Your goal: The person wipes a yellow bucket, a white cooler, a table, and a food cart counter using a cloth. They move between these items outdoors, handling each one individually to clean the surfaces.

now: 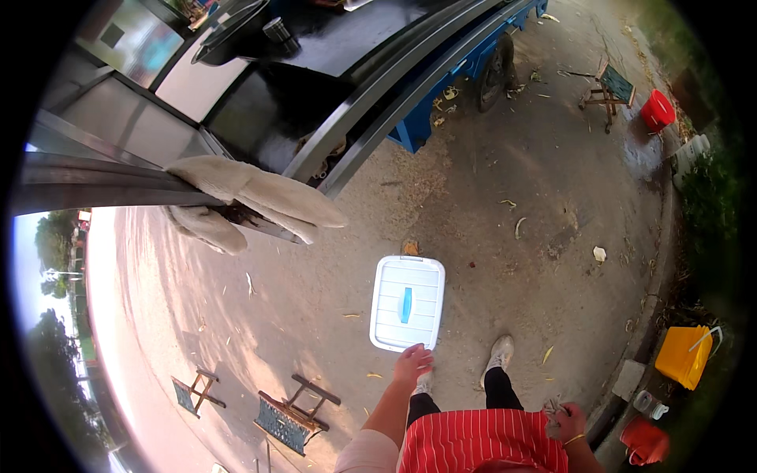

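A white plastic storage box lid [393, 304] with a blue handle lies on the pavement before me; whether a box is under it I cannot tell. My left hand [414, 362] is at its near edge, fingers apart, holding nothing. Low on the right, beside my red striped apron [485, 437], my right hand [571, 421] grips a crumpled greyish cloth [553, 414]. At the upper left, a pale cloth [266, 189] hangs over a metal post of the cart.
A cart with a metal rail [402, 112] fills the upper left. Folding stools [284, 423] stand lower left, another [615, 86] upper right. Along the kerb are a red bucket [656, 111], a yellow bucket [683, 356], a clear plastic jar [647, 404] and a red container [644, 440].
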Motion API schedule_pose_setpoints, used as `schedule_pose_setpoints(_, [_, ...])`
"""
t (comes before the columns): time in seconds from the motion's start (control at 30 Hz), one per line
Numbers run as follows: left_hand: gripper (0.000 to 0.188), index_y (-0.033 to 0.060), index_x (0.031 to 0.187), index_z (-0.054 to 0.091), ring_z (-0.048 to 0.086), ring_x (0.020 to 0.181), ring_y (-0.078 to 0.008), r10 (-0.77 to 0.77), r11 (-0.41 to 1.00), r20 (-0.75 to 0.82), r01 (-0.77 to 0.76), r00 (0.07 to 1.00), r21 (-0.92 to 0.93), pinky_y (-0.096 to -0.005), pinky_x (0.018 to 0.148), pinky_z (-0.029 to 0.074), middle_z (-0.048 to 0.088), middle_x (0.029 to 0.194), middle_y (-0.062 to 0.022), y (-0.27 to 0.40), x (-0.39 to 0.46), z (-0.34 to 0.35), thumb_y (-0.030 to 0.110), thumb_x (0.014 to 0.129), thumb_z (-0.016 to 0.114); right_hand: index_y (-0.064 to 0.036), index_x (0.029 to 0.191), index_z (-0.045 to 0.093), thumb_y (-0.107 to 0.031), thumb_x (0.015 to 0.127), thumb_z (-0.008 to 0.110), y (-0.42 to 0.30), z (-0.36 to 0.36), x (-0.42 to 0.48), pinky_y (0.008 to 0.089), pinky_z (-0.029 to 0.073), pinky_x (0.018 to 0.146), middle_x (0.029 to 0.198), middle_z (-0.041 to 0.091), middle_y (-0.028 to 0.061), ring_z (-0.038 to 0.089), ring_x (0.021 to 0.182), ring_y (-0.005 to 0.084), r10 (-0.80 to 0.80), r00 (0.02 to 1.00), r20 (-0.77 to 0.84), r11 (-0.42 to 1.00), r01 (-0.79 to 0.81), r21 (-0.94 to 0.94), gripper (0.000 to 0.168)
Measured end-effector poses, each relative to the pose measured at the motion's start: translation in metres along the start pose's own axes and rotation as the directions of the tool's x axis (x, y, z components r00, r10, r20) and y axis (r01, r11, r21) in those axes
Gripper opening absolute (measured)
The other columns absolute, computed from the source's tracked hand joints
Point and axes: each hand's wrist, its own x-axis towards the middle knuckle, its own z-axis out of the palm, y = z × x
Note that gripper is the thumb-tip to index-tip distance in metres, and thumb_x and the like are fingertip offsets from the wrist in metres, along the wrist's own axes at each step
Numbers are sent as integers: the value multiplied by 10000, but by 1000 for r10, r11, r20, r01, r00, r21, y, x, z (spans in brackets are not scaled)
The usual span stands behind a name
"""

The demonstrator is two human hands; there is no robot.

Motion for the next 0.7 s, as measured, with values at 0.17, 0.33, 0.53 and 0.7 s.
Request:
schedule_pose_setpoints(0.17, [698,108,1454,335,480,1249,-256,-11,973,487,-103,873,207,-391,985,456,469,1385,-138,63,-167,122,304,883,685,19,969,635,17,803,689,-195,36,-62,265,523,756,925,654,65,622,832,116,-229,926,300,857,46,513,174])
schedule_pose_setpoints(0.33, [379,35,1228,530,611,880,-142,288,909,476,-393,831,136,-284,780,510,632,1008,-53,98,-234,179,31,870,655,5,878,666,5,792,712,-278,22,-60,240,484,734,1097,604,48,597,841,127,-666,743,74,645,522,558,98])
schedule_pose_setpoints(0.53, [69,66,953,579,592,723,-116,492,867,475,-461,729,-190,-254,644,492,610,805,-16,198,-270,195,19,908,602,-84,1059,611,-147,918,629,-346,-46,-31,284,510,713,977,641,30,627,856,152,-627,776,69,422,264,867,155])
schedule_pose_setpoints(0.7, [91,60,944,579,594,741,-111,482,861,692,-439,537,-258,-238,655,497,619,855,-25,259,-280,248,2,890,624,-119,1206,543,-310,977,540,-391,-18,-7,345,525,761,1072,626,56,625,935,179,-361,770,526,763,-81,641,298])
